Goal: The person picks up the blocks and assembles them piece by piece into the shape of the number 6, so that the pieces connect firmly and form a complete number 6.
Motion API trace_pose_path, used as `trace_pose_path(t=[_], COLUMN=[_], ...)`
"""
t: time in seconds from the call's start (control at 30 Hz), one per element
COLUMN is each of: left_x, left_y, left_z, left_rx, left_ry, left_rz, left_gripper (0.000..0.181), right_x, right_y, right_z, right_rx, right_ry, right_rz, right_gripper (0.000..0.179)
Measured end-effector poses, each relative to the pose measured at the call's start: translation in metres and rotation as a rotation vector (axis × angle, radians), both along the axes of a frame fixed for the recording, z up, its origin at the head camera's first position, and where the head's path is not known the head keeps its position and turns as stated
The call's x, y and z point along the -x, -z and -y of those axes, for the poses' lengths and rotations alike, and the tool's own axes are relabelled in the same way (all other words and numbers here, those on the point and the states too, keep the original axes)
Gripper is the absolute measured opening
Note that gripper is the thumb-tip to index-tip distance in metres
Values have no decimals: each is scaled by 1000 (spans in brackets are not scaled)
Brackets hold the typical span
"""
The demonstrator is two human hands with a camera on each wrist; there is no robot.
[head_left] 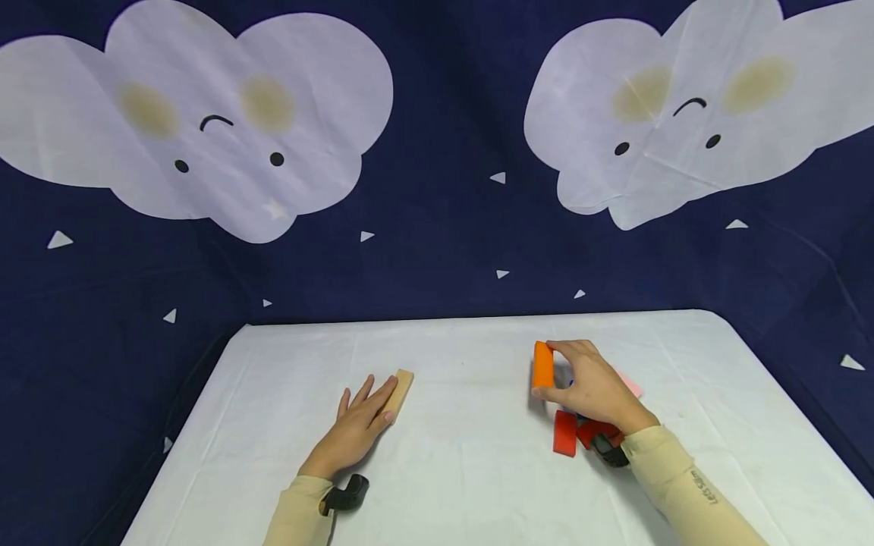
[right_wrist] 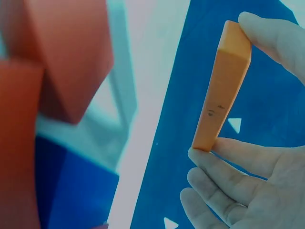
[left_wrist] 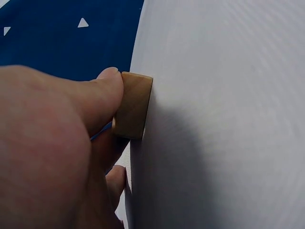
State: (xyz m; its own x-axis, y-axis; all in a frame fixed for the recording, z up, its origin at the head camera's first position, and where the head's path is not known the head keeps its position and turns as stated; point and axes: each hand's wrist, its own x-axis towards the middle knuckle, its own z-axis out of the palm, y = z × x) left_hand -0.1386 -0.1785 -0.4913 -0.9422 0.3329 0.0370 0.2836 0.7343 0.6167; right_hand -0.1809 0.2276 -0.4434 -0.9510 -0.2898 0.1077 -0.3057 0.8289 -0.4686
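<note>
My left hand [head_left: 351, 432] grips a plain wooden block [head_left: 399, 394] on the white table. In the left wrist view the thumb lies along one side of that wooden block [left_wrist: 134, 106], and the other fingers are partly hidden behind it. My right hand [head_left: 595, 387] pinches an orange block [head_left: 543, 365] by its two ends, thumb at one and fingertips at the other. Small dark marks show on the orange block [right_wrist: 220, 90] in the right wrist view, where it appears raised off the table. Beneath and beside the right hand lie red blocks [head_left: 565, 433].
A pink block [head_left: 630, 383] pokes out beyond the right hand. Part of a blue block [right_wrist: 78, 186] shows below the red blocks [right_wrist: 71, 52] in the right wrist view. Behind the white table [head_left: 464, 470] hangs a dark blue cloth [head_left: 444, 189] printed with clouds.
</note>
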Motion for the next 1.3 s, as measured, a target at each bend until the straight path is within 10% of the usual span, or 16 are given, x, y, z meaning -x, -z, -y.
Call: trace_pose_path(t=[1.3], left_x=[0], left_y=[2], left_z=[-1], left_rx=[10], left_ry=[1], left_rz=[-6], left_gripper=[58], right_x=[8], right_y=[16], right_z=[90], right_rx=[84], right_ry=[-27], right_rz=[-156], right_gripper=[91])
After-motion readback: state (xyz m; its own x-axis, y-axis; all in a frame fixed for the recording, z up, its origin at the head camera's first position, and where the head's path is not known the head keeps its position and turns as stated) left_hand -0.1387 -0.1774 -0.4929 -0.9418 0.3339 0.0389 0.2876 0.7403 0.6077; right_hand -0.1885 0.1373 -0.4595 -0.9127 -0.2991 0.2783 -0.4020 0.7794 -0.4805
